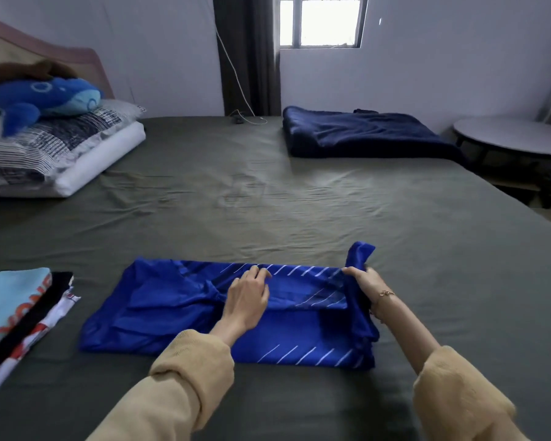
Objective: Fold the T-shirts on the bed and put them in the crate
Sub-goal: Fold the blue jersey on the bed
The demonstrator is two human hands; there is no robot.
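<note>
Royal-blue, shiny cloth: the blue T-shirt [178,310] lies spread on the olive-green bed sheet [268,198], at the near edge of the bed. Every place below is told from this shirt.

The left hand [247,296] rests on the shirt's middle, palm down, fingers straight and close together, pressing the cloth flat and gripping nothing. The right hand [361,278] is at the shirt's right end, its fingers curled round a gathered bunch of cloth lifted off the sheet; a peak of fabric stands up just above the knuckles. A thin bracelet [385,294] circles that wrist. Both arms wear tan, fuzzy sleeves [185,374].

The shirt is partly folded: its far long edge is turned over toward the near side, making a band across the top. Thin white slanted stripes run along that band and again along the near right corner. The left half is plain blue and rumpled, with soft creases.

Left of the shirt, close beside it but apart, lies a stack of folded shirts [16,316] in light blue, black and white with orange lettering. Far beyond the shirt, to the right, sits a folded navy blanket [363,132]; far beyond to the left, pillows [61,148] carry a blue plush toy [42,97].
</note>
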